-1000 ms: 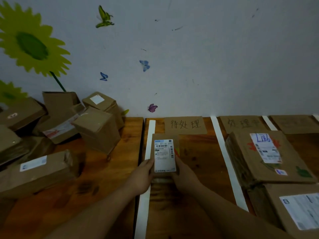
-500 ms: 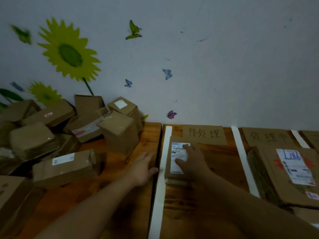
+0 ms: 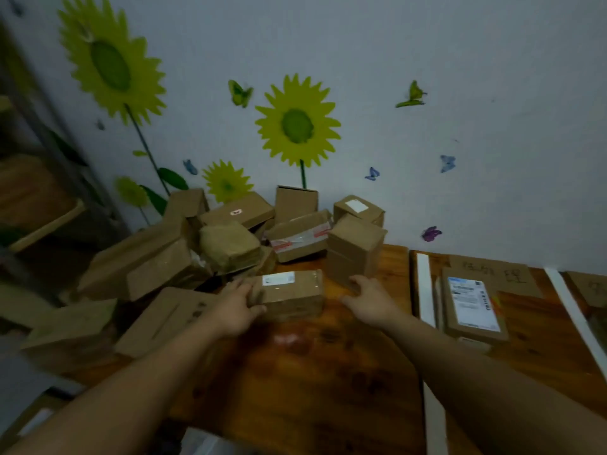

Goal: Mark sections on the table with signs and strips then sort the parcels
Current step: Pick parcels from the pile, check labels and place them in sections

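Note:
A brown parcel with a small white label [image 3: 289, 295] lies on the wooden table [image 3: 312, 372] in front of a pile of parcels [image 3: 230, 239]. My left hand [image 3: 235, 307] touches its left end, fingers stretched over the corner and thumb along the front. My right hand [image 3: 371, 298] hovers open just right of it, fingers spread, holding nothing. Further right, a flat parcel with a large printed label [image 3: 471, 307] lies between two white strips [image 3: 425, 284] [image 3: 573, 307], below a cardboard sign [image 3: 492, 274].
An upright brown box [image 3: 354, 251] stands just behind my right hand. More flat boxes [image 3: 157, 320] lie at the table's left edge, with a shelf [image 3: 39, 208] beyond. A second cardboard sign [image 3: 591, 287] shows at the far right. The wall is close behind.
My right hand left the flat labelled parcel in its section. Both hands and my view swung left to the pile, and my left hand has reached the brown labelled parcel.

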`<state>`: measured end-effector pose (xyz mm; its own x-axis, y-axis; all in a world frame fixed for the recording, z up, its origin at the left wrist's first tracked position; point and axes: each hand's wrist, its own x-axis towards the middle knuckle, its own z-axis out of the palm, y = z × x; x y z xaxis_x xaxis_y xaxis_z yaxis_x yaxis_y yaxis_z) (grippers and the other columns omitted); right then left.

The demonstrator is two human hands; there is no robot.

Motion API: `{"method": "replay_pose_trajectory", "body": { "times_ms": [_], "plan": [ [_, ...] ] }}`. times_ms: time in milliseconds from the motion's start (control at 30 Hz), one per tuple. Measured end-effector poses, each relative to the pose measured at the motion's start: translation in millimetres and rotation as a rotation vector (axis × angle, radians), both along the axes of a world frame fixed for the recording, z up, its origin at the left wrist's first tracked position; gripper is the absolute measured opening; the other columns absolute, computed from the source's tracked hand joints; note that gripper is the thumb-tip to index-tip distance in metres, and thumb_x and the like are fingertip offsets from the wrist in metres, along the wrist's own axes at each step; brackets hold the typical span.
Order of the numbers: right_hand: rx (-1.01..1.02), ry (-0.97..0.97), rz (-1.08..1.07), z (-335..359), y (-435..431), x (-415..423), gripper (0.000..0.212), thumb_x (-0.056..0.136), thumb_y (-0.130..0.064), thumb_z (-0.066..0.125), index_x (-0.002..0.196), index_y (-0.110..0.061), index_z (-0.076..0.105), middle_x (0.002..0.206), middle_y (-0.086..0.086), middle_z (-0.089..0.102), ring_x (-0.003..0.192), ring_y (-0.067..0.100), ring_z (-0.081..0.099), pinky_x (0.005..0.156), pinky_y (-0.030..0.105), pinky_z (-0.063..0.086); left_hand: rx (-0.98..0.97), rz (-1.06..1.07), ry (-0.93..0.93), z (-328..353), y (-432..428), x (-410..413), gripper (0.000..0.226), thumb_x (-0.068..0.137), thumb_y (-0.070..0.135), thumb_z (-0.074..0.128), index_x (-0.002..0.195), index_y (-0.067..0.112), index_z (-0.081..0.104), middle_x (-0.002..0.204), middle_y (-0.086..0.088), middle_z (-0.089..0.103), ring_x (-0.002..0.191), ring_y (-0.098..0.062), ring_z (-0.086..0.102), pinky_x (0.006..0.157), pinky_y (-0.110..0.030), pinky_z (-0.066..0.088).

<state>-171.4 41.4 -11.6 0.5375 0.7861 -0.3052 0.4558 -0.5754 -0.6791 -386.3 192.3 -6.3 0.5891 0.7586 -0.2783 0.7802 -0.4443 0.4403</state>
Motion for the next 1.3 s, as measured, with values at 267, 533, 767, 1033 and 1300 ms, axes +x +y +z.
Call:
{"method": "replay_pose_trajectory", "body": {
  "times_ms": [267,533,767,1033,1300],
  "plan": [
    [-0.108,-0.014,0.056,4.6,48.0,-50.0,0.065,0.093,-0.037,0.058,0.149,-0.024,0.028,0.15,0.008,0.031,0.134,0.026,0.038,0.111,0.039,0.032,-0.131,0.179,-0.087,-6.6,40.2,-58.5,0.073,0.09,0.038,0.058,0.15,0.023,0.02,0.159,-0.006,0.009,0.145,-0.025,0.017,0.117,-0.04,0.022],
    [-0.162,0.052,0.027,-21.0,94.9,-21.6,0.076,0.088,-0.038,0.064,0.149,-0.023,0.023,0.15,0.01,0.029,0.128,0.028,0.043,0.101,0.039,0.044,-0.098,0.05,0.015,-23.3,71.1,-16.6,0.069,0.09,0.04,0.057,0.148,0.022,0.024,0.151,-0.007,0.027,0.137,-0.027,0.03,0.113,-0.043,0.03],
    [-0.062,0.344,0.014,-57.5,114.0,-8.8,0.08,0.083,-0.025,0.072,0.146,-0.023,0.024,0.147,0.004,0.039,0.129,0.023,0.044,0.097,0.036,0.041,-0.061,-0.017,0.336,-50.7,93.4,10.4,0.085,0.09,0.059,0.044,0.152,0.02,0.0,0.158,-0.006,0.017,0.146,-0.029,0.01,0.115,-0.057,-0.004],
    [-0.025,0.439,-0.237,-57.4,94.2,-22.3,0.108,0.075,-0.033,0.078,0.152,-0.034,0.002,0.157,0.011,0.016,0.137,0.036,0.032,0.106,0.053,0.039,-0.219,0.092,0.099,-46.4,87.3,5.3,0.069,0.087,0.058,0.05,0.142,0.023,0.027,0.135,-0.003,0.052,0.122,-0.024,0.05,0.11,-0.048,0.031],
    [0.251,0.203,-0.575,-13.8,49.4,-68.0,0.035,0.09,-0.045,0.058,0.116,-0.025,0.046,0.132,0.007,0.032,0.105,0.027,0.049,0.092,0.046,0.051,-0.349,0.196,-0.296,-17.7,42.0,-16.0,0.052,0.092,0.044,0.053,0.137,0.024,0.037,0.138,-0.003,0.045,0.122,-0.023,0.047,0.098,-0.037,0.043]
  ]
}}
